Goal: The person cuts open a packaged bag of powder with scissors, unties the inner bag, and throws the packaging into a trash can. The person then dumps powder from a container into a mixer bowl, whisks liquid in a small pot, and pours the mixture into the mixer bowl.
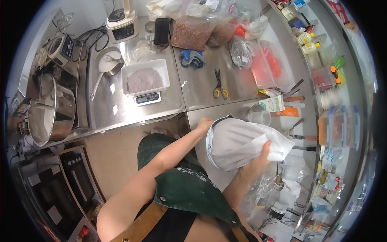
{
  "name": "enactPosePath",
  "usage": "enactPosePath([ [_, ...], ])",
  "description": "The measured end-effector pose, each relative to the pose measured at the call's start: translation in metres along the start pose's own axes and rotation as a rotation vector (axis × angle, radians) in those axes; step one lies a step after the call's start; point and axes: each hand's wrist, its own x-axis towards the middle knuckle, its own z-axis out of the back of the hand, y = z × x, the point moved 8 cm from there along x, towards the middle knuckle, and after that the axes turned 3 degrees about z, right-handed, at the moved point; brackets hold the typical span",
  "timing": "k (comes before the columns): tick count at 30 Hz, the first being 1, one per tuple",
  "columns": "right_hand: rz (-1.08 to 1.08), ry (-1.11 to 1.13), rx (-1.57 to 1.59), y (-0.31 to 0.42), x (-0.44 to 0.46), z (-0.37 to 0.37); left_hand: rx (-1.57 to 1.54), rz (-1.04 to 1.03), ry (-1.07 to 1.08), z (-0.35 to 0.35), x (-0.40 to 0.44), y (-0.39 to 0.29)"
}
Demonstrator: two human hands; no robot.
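A white, baggy cloth bag [238, 141] with a pale blue rim and a dark strip at its upper edge lies over the right-hand worktop. At the rim's left side, my left hand [205, 124] is closed on the edge, its fingertips partly hidden. Lower right, my right hand [262, 155] grips the gathered, folded end, with the thumb showing on top. The bag's inside is out of sight. Just beyond it stands a clear plastic cup [259, 115].
Scissors [219, 86] lie on the steel counter. A white tub [164, 82] of greyish powder sits on a scale [148, 99]. Left of it are a saucepan [100, 66] with a whisk and a large mixer bowl [64, 121]. Packed shelves [322, 97] line the right.
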Motion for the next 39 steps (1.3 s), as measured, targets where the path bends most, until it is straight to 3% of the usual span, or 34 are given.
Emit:
enactPosePath([
  [2,-0.195,-0.051,0.066,-0.02,0.003,0.004,-0.105,0.011,0.057,0.008,0.034,0.045],
  [4,-0.301,-0.076,0.159,-0.034,0.015,0.011,-0.165,0.008,-0.038,0.021,-0.014,0.02],
  [5,-0.32,-0.076,0.221,-0.045,0.021,0.018,-0.359,0.055,0.045,0.015,-0.057,-0.006],
  [7,-0.259,-0.085,0.208,-0.058,0.026,0.024,-0.375,0.147,0.333,0.016,-0.065,0.02],
  [8,-0.281,-0.165,0.218,-0.062,0.025,0.021,-0.393,0.193,0.417,0.009,-0.114,-0.006],
  [10,-0.322,-0.297,0.242,-0.065,0.024,0.008,-0.328,0.335,0.594,0.003,-0.145,0.003],
  [11,-0.323,-0.27,0.267,-0.066,0.026,0.005,-0.414,0.233,0.718,0.0,-0.144,0.007],
  [14,-0.321,-0.211,0.306,-0.068,0.04,0.012,-0.336,0.105,0.822,-0.004,-0.156,-0.009],
  [15,-0.319,-0.208,0.31,-0.069,0.045,0.015,-0.329,0.078,0.769,-0.003,-0.157,-0.013],
  [18,-0.325,-0.227,0.301,-0.069,0.049,0.021,0.171,-0.204,0.557,0.009,-0.135,-0.005],
  [21,-0.3,-0.136,0.246,-0.063,0.05,0.032,0.454,-0.026,0.381,0.029,-0.125,-0.006],
  [22,-0.284,-0.082,0.224,-0.058,0.048,0.033,0.504,-0.142,0.336,0.038,-0.114,-0.01],
  [24,-0.021,0.07,-0.355,-0.025,0.039,0.031,0.603,-0.363,0.249,0.065,-0.091,-0.003],
  [25,0.114,0.146,-0.641,-0.009,0.033,0.023,0.721,-0.596,0.134,0.078,-0.085,-0.012],
  [26,0.134,0.201,-0.6,-0.001,0.028,0.022,0.833,-0.828,0.017,0.091,-0.089,-0.022],
  [27,0.155,0.258,-0.556,0.007,0.025,0.02,0.856,-0.662,-0.079,0.123,-0.078,-0.015],
  [29,-0.065,0.184,-0.256,0.006,0.03,0.023,0.729,-0.41,-0.196,0.159,-0.076,-0.02],
  [30,-0.304,0.049,-0.001,-0.004,0.032,0.027,0.585,-0.323,-0.216,0.167,-0.086,-0.027],
  [31,-0.532,-0.083,0.261,-0.018,0.028,0.026,0.498,-0.505,-0.093,0.155,-0.093,-0.042],
  [32,-0.488,-0.082,0.187,-0.019,0.028,0.028,0.366,-0.574,-0.021,0.133,-0.116,-0.069],
  [34,-0.393,-0.082,0.043,-0.028,0.026,0.039,0.033,-0.425,0.08,0.102,-0.132,-0.092],
  [36,-0.279,-0.046,0.005,-0.032,0.022,0.026,-0.034,-0.34,0.16,0.088,-0.135,-0.105],
  [39,-0.219,-0.061,-0.009,-0.043,0.021,0.007,0.172,-0.51,-0.077,0.093,-0.142,-0.136],
])
